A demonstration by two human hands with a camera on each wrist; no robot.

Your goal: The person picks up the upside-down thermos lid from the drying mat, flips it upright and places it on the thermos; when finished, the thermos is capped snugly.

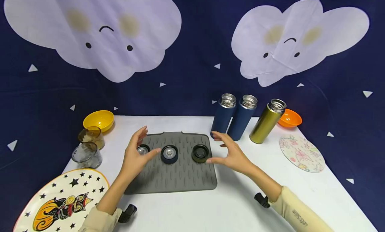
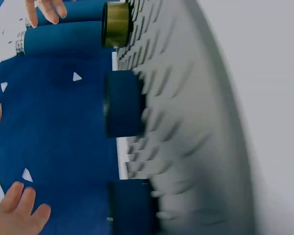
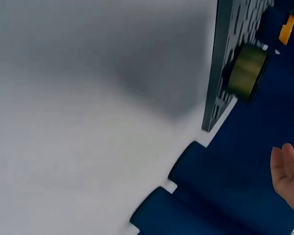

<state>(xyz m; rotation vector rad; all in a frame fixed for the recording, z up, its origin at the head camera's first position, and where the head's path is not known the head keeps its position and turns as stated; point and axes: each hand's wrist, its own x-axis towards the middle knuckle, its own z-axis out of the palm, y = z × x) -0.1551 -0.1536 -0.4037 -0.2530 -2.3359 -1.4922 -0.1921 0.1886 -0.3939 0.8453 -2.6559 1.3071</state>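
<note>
While hovering over grey ribbed silicone mat point(image 1: 180, 173) on white bench point(image 1: 240, 205), left hand point(image 1: 135, 156) spread open, fingers apart, holding nothing, thumb reaching toward dark blue round flask lid point(image 1: 169, 154) at mat centre. Nearest to it: black-rimmed lid with steel insert point(image 1: 143, 149), partly hidden behind palm. Right hand point(image 1: 231, 151) likewise open and relaxed, empty, fingertip just beside olive-green round lid point(image 1: 200, 153) at mat's right edge; contact not determinable. Three lids in a row, undersides up, apart from one another. Behind mat, standing uncapped: two dark blue steel flasks point(image 1: 233, 116) touching, gold steel flask point(image 1: 267, 121) near. Orange bowl point(image 1: 290, 118) behind gold flask. At left: yellow bowl point(image 1: 98, 120), two tinted glass tumblers point(image 1: 88, 146), star-patterned plate point(image 1: 60, 202).
</note>
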